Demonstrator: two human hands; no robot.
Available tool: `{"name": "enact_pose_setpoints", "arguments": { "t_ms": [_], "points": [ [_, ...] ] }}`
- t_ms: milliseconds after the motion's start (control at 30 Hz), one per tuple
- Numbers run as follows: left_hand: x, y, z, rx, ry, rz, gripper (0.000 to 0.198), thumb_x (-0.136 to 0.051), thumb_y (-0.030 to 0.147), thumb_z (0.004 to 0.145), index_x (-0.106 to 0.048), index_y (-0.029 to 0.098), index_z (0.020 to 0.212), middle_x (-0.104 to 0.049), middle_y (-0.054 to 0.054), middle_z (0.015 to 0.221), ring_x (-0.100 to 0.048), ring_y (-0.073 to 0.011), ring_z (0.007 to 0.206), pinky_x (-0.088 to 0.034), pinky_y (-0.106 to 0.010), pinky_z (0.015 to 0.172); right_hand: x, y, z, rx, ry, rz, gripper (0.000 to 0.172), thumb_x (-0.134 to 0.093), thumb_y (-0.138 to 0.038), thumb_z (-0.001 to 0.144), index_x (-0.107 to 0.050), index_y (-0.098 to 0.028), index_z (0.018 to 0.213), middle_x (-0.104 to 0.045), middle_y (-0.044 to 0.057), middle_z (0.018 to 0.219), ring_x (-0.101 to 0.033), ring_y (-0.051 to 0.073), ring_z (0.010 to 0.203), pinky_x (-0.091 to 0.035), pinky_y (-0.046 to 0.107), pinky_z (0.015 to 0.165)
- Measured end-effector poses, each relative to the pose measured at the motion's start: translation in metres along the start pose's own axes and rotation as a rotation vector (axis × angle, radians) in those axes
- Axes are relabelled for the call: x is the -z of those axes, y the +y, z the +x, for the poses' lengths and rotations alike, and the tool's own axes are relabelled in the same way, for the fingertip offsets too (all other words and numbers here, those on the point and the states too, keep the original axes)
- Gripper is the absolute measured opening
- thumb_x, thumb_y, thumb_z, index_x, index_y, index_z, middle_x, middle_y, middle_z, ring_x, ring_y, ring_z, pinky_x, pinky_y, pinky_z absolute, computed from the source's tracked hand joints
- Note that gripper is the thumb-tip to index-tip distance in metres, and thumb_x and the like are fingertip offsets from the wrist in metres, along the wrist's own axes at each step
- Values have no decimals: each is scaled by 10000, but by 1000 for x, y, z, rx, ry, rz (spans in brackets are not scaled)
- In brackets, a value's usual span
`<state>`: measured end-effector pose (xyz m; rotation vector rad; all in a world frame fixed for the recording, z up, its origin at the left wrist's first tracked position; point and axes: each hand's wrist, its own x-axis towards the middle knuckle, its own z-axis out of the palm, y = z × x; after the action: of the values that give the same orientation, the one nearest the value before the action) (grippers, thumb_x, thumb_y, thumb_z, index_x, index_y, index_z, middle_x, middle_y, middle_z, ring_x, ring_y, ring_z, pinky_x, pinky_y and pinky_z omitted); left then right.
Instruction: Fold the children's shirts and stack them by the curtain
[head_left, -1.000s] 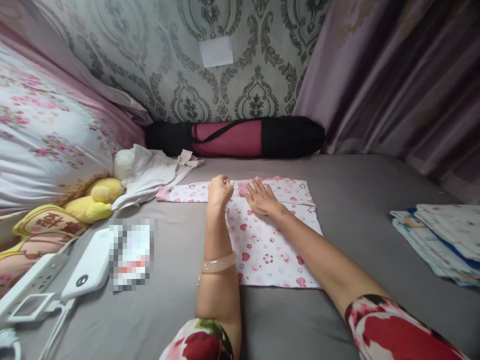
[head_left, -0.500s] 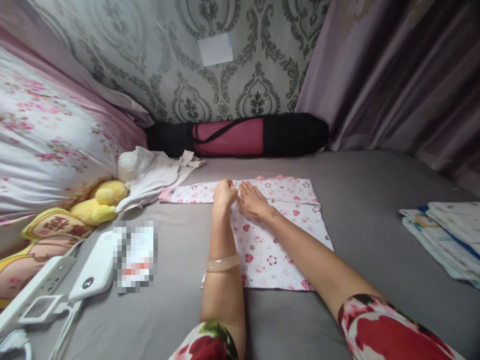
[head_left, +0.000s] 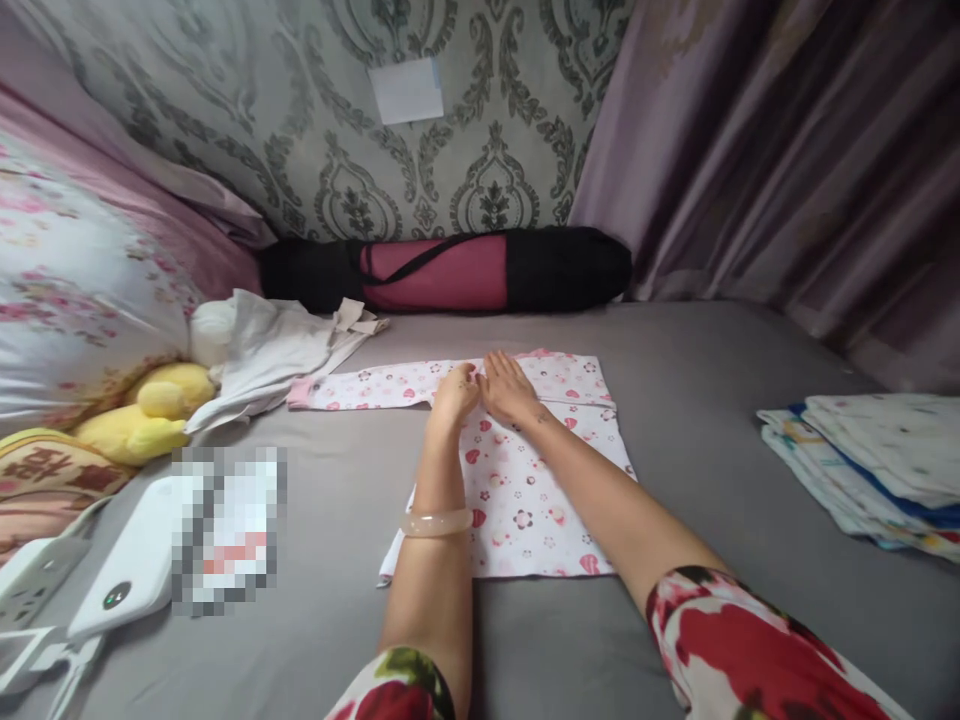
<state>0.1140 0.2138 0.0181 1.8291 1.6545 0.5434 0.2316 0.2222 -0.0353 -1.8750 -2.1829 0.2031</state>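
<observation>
A white long-sleeved shirt (head_left: 525, 500) with pink hearts and flowers lies on the grey bed sheet, its far side folded over in a band. One sleeve (head_left: 367, 388) stretches left from it and ends in a pink cuff (head_left: 301, 392). My left hand (head_left: 452, 393), fingers bent, grips the cloth where the sleeve meets the body; its fingertips are partly hidden. Close beside it, my right hand (head_left: 508, 388) rests flat on the folded band, fingers stretched out. A pale bangle (head_left: 437, 522) circles my left forearm.
Folded cloths (head_left: 877, 460) are stacked at right. A black and dark-red long bag (head_left: 450, 272) lies along the wall. Left are a crumpled light garment (head_left: 277, 345), yellow plush toy (head_left: 142, 425), white power bank (head_left: 139, 560), power strip (head_left: 37, 580) and a blurred-out item (head_left: 238, 525).
The view has turned a little to the right. Both hands have slid slightly right along the shirt's folded band. My left hand's fist has loosened somewhat.
</observation>
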Motion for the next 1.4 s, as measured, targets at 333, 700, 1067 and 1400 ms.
{"name": "enact_pose_setpoints", "arguments": {
  "t_ms": [333, 700, 1067, 1400],
  "points": [
    [-5, 0, -2, 5, -15, 96, 500, -435, 81, 821, -562, 132, 1302, -632, -143, 1264, -578, -226, 1185, -425, -279, 960, 16, 22, -1, -98, 74, 128, 633, -192, -373, 988, -236, -3, 1500, -193, 161, 1581, -140, 240, 1463, -111, 353, 1179],
    [-24, -4, 0, -50, 16, 355, 334, -407, 167, 871, -614, 244, 1122, -604, -77, 1281, -523, -279, 1171, -416, -380, 933, 14, 43, -21, -414, 85, 3, 719, -227, -448, 972, -193, 47, 1491, -146, 210, 1580, -61, 311, 1464, -55, 456, 1173],
    [-41, -1, -3, 42, 189, 340, 448, -409, 346, 916, -475, 120, 1298, -457, -198, 1366, -430, -352, 1245, -363, -467, 1009, 59, 124, -41, -413, 115, 248, 635, -235, -405, 974, -306, -29, 1480, -255, 159, 1564, -196, 234, 1452, -158, 356, 1174],
    [-38, -5, 1, 171, 331, 327, 467, -535, 413, 855, -562, 65, 1166, -505, -244, 1267, -459, -377, 1193, -396, -447, 969, 59, 176, -73, -546, 298, 638, 585, -83, -327, 1000, -370, -103, 1458, -445, 114, 1472, -436, 146, 1332, -383, 309, 1054]
  ]
}}
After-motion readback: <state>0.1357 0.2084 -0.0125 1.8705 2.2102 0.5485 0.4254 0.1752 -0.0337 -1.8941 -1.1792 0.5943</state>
